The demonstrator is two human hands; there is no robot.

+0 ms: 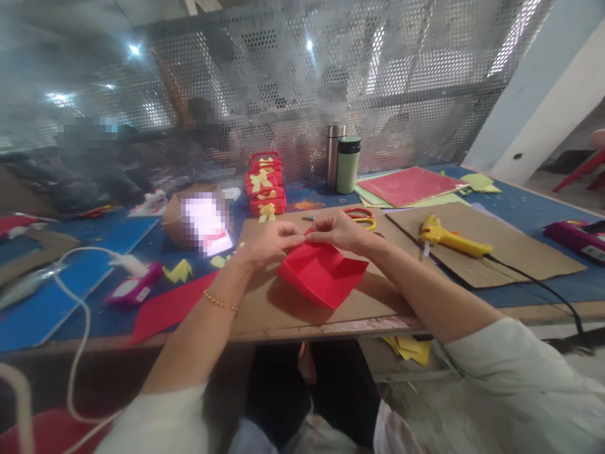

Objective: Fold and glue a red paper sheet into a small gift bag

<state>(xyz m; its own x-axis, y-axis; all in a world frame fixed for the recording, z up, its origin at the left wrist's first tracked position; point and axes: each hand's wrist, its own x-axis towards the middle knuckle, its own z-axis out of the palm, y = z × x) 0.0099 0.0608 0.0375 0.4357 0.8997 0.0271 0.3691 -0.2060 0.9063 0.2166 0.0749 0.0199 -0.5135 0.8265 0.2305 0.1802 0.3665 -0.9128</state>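
Observation:
A folded piece of red paper (324,274) is held up just above the brown cardboard (265,309), its lower part bent out like an open box. At its upper edge my left hand (271,243) pinches it between thumb and fingers. Right beside it, my right hand (343,232) pinches the same edge, the fingertips of both hands nearly touching. Behind my right hand lie scissors (363,221) with red and yellow handles. A flat red sheet (174,306) lies left of the cardboard, near my left forearm.
Small red boxes with yellow bows (265,189) stand at the back, beside a green tumbler (348,167) and a steel flask (333,151). A yellow glue gun (454,238) with a black cord rests on cardboard at right. A lit phone (208,224) leans at left, near a purple power strip (135,287).

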